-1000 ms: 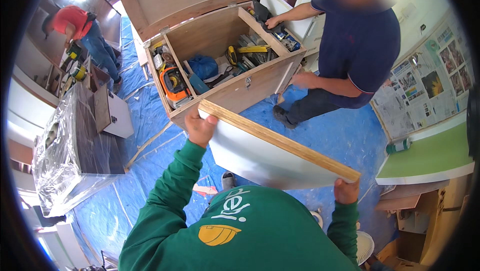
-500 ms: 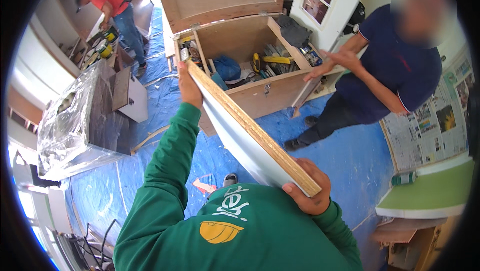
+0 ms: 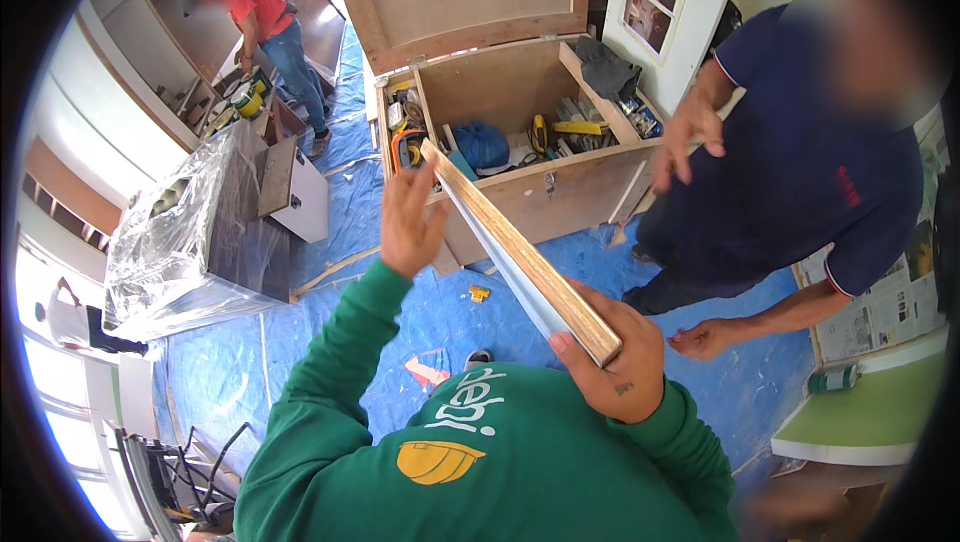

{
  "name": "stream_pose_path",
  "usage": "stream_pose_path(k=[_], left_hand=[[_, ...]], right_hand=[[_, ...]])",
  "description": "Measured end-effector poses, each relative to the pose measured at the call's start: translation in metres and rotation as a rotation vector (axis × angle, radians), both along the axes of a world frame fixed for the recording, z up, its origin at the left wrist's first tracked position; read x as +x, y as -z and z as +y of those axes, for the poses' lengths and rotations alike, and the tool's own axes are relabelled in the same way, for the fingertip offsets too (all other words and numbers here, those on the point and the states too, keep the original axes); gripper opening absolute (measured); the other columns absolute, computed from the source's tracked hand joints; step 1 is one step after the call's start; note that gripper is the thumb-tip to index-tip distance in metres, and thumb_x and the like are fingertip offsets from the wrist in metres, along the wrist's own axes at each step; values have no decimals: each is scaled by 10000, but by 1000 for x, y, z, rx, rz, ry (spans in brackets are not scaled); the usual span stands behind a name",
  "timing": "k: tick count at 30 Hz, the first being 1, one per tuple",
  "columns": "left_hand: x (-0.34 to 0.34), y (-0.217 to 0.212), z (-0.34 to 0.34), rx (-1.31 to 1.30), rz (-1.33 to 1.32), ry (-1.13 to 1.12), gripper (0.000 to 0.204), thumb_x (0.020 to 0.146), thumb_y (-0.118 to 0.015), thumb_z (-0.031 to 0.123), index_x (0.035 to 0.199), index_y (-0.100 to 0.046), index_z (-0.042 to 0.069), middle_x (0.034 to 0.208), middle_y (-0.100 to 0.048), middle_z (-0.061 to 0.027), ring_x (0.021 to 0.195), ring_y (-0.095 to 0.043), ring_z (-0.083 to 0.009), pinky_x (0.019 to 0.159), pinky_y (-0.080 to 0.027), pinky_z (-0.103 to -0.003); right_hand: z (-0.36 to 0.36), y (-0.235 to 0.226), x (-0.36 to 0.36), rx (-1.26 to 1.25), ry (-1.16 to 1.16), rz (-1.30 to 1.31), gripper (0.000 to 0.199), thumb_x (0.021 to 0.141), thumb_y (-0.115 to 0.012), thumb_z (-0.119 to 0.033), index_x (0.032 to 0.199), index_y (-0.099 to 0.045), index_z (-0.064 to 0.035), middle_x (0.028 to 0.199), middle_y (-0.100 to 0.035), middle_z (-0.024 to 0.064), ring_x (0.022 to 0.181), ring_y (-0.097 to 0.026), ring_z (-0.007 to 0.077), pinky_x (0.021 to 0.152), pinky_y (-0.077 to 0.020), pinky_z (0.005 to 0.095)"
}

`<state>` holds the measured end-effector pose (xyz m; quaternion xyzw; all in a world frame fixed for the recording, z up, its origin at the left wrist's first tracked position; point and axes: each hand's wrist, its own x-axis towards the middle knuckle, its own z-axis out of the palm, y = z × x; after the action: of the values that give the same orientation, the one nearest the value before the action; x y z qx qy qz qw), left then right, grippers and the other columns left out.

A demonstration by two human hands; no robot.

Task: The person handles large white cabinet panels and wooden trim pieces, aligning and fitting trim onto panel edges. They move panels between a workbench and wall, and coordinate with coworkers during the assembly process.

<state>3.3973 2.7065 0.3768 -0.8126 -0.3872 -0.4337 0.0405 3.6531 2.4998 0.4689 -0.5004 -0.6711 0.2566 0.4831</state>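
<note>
A board (image 3: 525, 260) with a raw wooden edge and a pale face is held edge-up before my chest, slanting from far left to near right. My right hand (image 3: 628, 354) grips its near end, thumb on one side and fingers on the other. Beside its far end, my left hand (image 3: 412, 222) is raised with the fingers stretched out and apart. Beyond the board stands a wooden tool chest (image 3: 590, 180), lid up, holding a blue bundle (image 3: 481, 146) and several tools.
At right, close to the board, a person in a dark blue shirt (image 3: 790, 142) holds out both hands. A plastic-wrapped cabinet (image 3: 165, 252) stands left; a person in red (image 3: 262, 17) bends beyond it. Blue sheeting (image 3: 330, 342) covers the floor, with a small yellow object (image 3: 479, 294) on it.
My left hand has loosened from the board's far end and its fingers have spread. The board has turned more edge-on. The person in dark blue has come closer, lowering one hand.
</note>
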Motion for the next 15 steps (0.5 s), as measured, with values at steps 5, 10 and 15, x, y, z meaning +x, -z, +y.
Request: stream_pose_path(k=[5, 10, 15], left_hand=[[29, -9, -78, -193, 66, 252, 772, 739, -654, -1, 1487, -464, -33, 1084, -579, -159, 950, -548, -323, 899, -447, -418], [45, -8, -90, -287, 30, 233, 829, 734, -625, -21, 1527, -383, -55, 1137, -571, -173, 994, -546, -340, 948, -443, -418], [46, -1, -88, -298, 20, 215, 830, 732, -598, -24, 1528, -367, -68, 1158, -550, -194, 1036, -528, -370, 987, -429, -432]], right_hand=[[-1, 4, 7, -119, 38, 26, 480, 861, -754, -136, 1277, -618, 63, 1055, -715, 234, 886, -734, 364, 779, -579, 377], [0, 7, 11, -127, 20, 28, 474, 856, -750, -132, 1265, -619, 69, 1087, -713, 241, 916, -729, 379, 807, -581, 385], [0, 10, 10, -43, -13, -22, 484, 871, -743, -127, 1294, -613, 69, 1082, -716, 227, 919, -733, 319, 828, -562, 368]])
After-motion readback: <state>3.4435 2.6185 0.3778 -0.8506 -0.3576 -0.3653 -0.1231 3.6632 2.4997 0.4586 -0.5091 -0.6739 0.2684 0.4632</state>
